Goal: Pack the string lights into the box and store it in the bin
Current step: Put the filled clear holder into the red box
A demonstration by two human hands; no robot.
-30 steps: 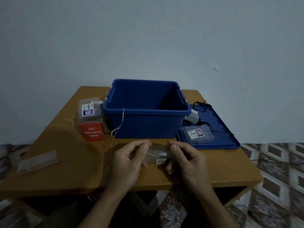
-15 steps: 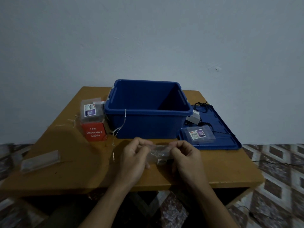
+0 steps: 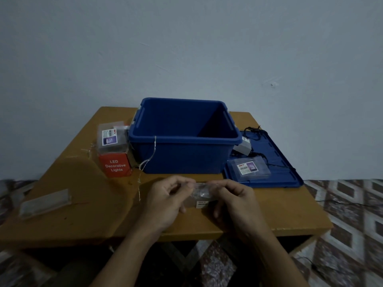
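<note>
**A:** Item one, the clear box [image 3: 202, 193]?

**B:** At 6 o'clock of the blue bin [image 3: 186, 158], just above the table [image 3: 83, 193]. The left hand [image 3: 165, 199] pinches its left end and the right hand [image 3: 236, 201] its right end, fingers curled. The contents are too dim to tell.

**A:** Item two?

**B:** A wire strand [image 3: 152, 154], draped over the bin's front rim and trailing down to the table.

**A:** Remainder?

**B:** A red box [image 3: 116, 165] at the bin's 9 o'clock, with a clear packet [image 3: 110, 137] on top. A blue lid [image 3: 279, 154] at 3 o'clock, bearing a clear pack [image 3: 250, 167] and a black cable [image 3: 253, 131].
</note>
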